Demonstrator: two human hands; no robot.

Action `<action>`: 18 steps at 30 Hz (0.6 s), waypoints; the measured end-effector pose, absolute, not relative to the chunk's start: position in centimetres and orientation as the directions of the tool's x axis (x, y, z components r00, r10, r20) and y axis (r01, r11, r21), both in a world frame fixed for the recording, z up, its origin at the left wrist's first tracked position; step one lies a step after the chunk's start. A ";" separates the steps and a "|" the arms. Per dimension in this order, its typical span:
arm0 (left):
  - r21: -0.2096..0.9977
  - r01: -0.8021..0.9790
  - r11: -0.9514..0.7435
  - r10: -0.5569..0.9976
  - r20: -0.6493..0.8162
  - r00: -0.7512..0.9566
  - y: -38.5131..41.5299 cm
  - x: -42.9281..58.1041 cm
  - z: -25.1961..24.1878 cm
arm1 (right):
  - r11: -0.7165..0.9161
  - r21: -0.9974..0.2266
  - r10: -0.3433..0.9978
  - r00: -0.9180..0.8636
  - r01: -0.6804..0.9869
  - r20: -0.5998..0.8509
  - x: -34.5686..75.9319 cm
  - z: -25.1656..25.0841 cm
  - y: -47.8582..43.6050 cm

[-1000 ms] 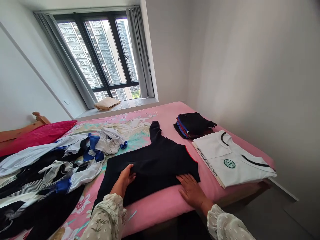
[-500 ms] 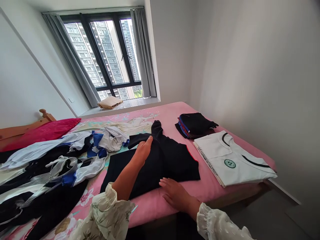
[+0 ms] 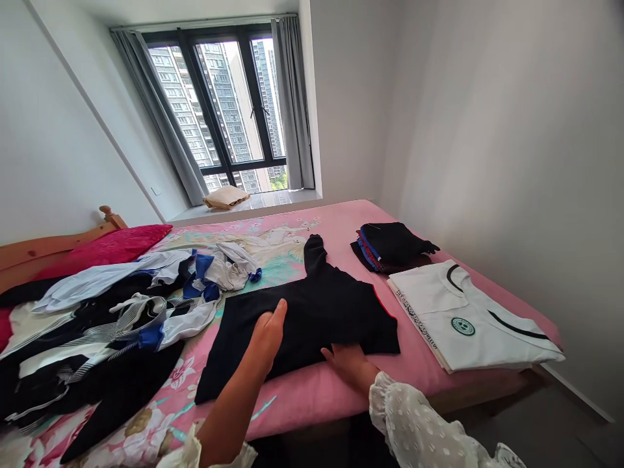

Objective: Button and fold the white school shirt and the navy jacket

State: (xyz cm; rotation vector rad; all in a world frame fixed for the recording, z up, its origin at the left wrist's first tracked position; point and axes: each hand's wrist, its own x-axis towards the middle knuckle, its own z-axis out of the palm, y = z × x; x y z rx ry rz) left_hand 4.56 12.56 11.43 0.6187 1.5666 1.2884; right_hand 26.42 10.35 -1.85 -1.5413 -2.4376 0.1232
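A black long-sleeved top lies on the bed, one sleeve stretched out toward the window and red trim along its right edge. My left hand rests on the body of the top, seen edge-on with the thumb pointing up; its other fingers are mostly hidden behind it. At the near edge of the top, my right hand has its fingers slipped under the cloth. Its thumb stays outside, apart from the fingers. The fingertips of this hand are covered by the fabric.
A folded white shirt with a green round badge lies right, near the bed's edge. Behind it sits a stack of folded dark clothes. Loose clothes are heaped left, beside a red pillow. A beige bundle rests on the sill.
My left hand has come back toward me and smoothed the part of cloth that was folded up. My right hand has slid its fingers under the near edge. The view has shifted slightly left.
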 end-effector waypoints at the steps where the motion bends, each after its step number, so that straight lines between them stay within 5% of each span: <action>1: 0.921 -0.207 0.330 0.833 -0.388 -0.395 11.1 4.0 9.9 | 0.447 -0.201 0.894 -0.428 0.871 0.132 26.5 -2.1 10.3; 8: 0.580 -0.738 0.346 0.631 -0.726 -0.274 3.5 1.5 2.3 | 0.470 -0.211 0.881 -0.471 0.857 0.049 26.6 -3.0 10.3; 15: 0.501 -0.809 0.307 0.658 -0.726 -0.199 4.6 -0.7 3.9 | 0.503 -0.227 0.864 -0.478 0.834 0.160 26.6 -3.0 10.1; 18: 0.568 -0.743 0.356 0.626 -0.735 -0.262 5.7 -1.4 4.5 | 0.496 -0.233 0.868 -0.466 0.836 0.173 26.5 -3.1 10.0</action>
